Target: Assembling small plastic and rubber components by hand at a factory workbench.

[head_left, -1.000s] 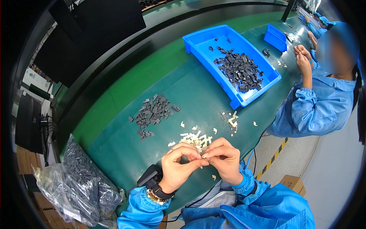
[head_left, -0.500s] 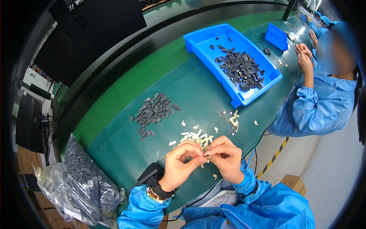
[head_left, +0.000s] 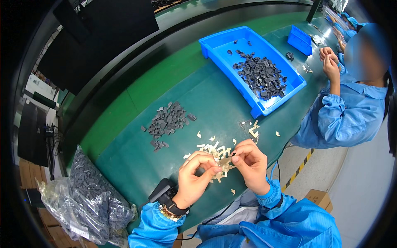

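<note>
Fingers of the right hand (head_left: 253, 167) pinch a small black piece (head_left: 233, 154) above the desk (head_left: 124, 153), near its front edge; the left hand's (head_left: 195, 178) curl just beside, their grip unclear. Pale strips (head_left: 209, 147) lie beneath, grey parts (head_left: 167, 120) farther in, a blue tray (head_left: 231, 79) rightward, a clear bag (head_left: 89, 194) at the left edge.

Factory workshop: long green surface (head_left: 198, 99) across the frame, blue bin (head_left: 221, 43) of small dark parts (head_left: 260, 76) right of upper centre, blue-clad workers (head_left: 351, 118) along the right, striped floor tape (head_left: 298, 170) lower right
</note>
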Demonstrator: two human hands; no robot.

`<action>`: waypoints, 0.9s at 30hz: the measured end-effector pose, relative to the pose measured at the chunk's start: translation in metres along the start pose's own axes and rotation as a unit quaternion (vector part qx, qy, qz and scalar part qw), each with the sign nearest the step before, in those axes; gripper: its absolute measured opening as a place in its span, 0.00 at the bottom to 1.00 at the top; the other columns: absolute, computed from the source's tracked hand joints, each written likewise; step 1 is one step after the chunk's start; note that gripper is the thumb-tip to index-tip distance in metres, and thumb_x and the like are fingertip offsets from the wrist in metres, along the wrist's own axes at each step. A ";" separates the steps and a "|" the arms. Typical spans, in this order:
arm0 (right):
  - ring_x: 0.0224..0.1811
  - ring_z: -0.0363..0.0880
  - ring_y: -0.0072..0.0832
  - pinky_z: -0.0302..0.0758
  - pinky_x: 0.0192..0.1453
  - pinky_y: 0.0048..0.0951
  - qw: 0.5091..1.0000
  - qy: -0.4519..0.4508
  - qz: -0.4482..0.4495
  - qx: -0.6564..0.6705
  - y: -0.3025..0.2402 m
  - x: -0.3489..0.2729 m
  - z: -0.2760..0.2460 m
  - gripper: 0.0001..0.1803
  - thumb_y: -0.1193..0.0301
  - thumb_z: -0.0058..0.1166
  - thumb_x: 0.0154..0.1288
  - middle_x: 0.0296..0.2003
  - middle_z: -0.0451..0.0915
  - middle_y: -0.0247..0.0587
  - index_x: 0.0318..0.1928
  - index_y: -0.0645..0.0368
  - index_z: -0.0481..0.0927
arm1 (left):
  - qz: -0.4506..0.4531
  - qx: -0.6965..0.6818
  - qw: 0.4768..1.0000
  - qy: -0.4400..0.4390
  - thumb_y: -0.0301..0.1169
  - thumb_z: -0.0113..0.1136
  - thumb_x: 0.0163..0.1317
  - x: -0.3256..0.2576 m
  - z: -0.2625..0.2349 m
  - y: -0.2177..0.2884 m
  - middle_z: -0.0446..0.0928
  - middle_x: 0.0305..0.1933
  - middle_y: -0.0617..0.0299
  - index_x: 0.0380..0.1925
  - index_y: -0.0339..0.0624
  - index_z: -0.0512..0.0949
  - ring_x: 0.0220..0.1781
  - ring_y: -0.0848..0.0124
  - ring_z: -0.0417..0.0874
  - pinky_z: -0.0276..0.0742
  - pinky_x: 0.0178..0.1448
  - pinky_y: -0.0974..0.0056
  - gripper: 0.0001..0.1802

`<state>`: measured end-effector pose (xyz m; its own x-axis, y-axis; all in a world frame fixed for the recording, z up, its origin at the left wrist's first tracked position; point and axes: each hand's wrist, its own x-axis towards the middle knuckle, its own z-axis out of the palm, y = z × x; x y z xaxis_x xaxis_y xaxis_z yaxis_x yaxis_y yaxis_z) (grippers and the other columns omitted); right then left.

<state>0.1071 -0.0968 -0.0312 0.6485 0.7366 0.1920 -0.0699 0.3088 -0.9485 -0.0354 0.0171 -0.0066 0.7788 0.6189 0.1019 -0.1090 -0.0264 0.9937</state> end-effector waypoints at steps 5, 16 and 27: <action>0.30 0.68 0.11 0.65 0.35 0.17 0.998 -0.064 -0.014 -0.009 -0.002 0.000 -0.001 0.05 0.82 0.62 0.66 0.43 0.76 0.36 0.42 0.63 0.84 | 0.001 0.056 0.998 0.013 0.19 0.67 0.63 0.002 0.002 0.002 0.76 0.45 0.59 0.40 0.35 0.79 0.44 0.74 0.79 0.76 0.50 0.70 0.08; 0.28 0.68 0.13 0.64 0.33 0.17 0.994 -0.091 -0.029 -0.052 -0.004 -0.002 0.000 0.06 0.81 0.63 0.64 0.41 0.78 0.35 0.41 0.60 0.86 | 0.014 0.026 0.999 -0.038 0.19 0.64 0.65 0.001 0.003 -0.004 0.72 0.44 0.61 0.39 0.36 0.75 0.43 0.75 0.76 0.75 0.49 0.71 0.07; 0.38 0.71 0.13 0.70 0.42 0.17 0.998 -0.029 -0.001 0.047 0.000 0.006 -0.003 0.07 0.85 0.57 0.68 0.48 0.72 0.37 0.45 0.64 0.79 | 0.125 0.283 0.951 -0.026 0.20 0.67 0.57 0.013 -0.007 0.005 0.85 0.36 0.59 0.33 0.39 0.84 0.40 0.65 0.84 0.77 0.48 0.64 0.04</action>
<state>0.1132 -0.0947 -0.0309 0.6046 0.7683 0.2102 -0.1412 0.3631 -0.9210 -0.0303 0.0302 -0.0007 0.8040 0.4981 0.3247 0.0438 -0.5943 0.8031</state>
